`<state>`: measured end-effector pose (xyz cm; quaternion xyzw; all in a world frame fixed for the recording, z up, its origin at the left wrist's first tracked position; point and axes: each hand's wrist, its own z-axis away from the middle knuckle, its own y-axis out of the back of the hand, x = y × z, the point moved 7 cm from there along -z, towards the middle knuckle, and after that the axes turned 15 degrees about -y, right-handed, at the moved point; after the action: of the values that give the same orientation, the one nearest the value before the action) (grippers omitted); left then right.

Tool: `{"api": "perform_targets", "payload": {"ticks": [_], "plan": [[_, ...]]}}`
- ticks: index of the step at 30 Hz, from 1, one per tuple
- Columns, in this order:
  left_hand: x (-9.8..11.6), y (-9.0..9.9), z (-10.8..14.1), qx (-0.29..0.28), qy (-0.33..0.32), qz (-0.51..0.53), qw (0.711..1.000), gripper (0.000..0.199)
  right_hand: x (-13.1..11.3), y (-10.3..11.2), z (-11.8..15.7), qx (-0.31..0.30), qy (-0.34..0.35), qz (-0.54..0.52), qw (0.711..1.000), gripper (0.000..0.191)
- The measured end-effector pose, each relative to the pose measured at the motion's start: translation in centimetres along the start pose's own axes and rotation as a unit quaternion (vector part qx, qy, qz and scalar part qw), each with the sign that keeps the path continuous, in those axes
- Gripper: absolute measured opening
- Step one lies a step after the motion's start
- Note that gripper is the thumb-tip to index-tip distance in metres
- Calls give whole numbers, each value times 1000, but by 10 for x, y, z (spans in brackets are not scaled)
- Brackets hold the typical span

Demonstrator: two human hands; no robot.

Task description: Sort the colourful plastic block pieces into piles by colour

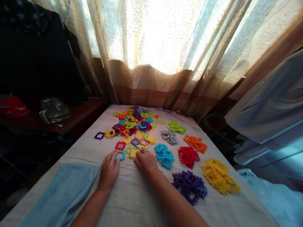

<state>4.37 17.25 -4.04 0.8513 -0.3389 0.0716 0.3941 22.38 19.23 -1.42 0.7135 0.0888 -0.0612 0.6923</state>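
Note:
My left hand (110, 167) rests at the near edge of the mixed pieces, its thumb and fingers closed on the left side of a light-blue square interlocking tile (123, 155). Just to the right, my right hand (146, 161) pinches a yellow square interlocking tile (133, 154) that lies by the cloth. A red window-shaped tile (120, 145) sits beyond my left fingertips. Between the hands and the heap are a purple tile (135, 142) and a lime-green triangular tile (128, 149). Parts of both held tiles are hidden by my fingers.
A mixed heap (134, 121) spreads across the far cloth (87, 148). Single-colour piles stand at right: lime (177, 126), grey (169, 137), orange (195, 144), light blue (164, 156), red (188, 156), purple (190, 186) and yellow (220, 176). A blue pillow (63, 192) lies left; a glass jug (54, 110) stands beyond.

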Motion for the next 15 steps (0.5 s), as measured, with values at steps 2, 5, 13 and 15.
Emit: {"api": "perform_targets", "payload": {"ticks": [2,5,13,15], "plan": [[0,0,0,3,-4,1,1000,36,-2,-2,0,5,9,13,1000,18],[-1,-1,0,1,-2,0,1000,36,-2,-3,0,25,24,13,999,17],[-3,-2,0,-3,1,-2,1000,36,10,2,11,77,52,-92,991,19],[-2,-2,0,-1,-1,-2,1000,36,17,8,10,90,32,-158,983,18]]}}
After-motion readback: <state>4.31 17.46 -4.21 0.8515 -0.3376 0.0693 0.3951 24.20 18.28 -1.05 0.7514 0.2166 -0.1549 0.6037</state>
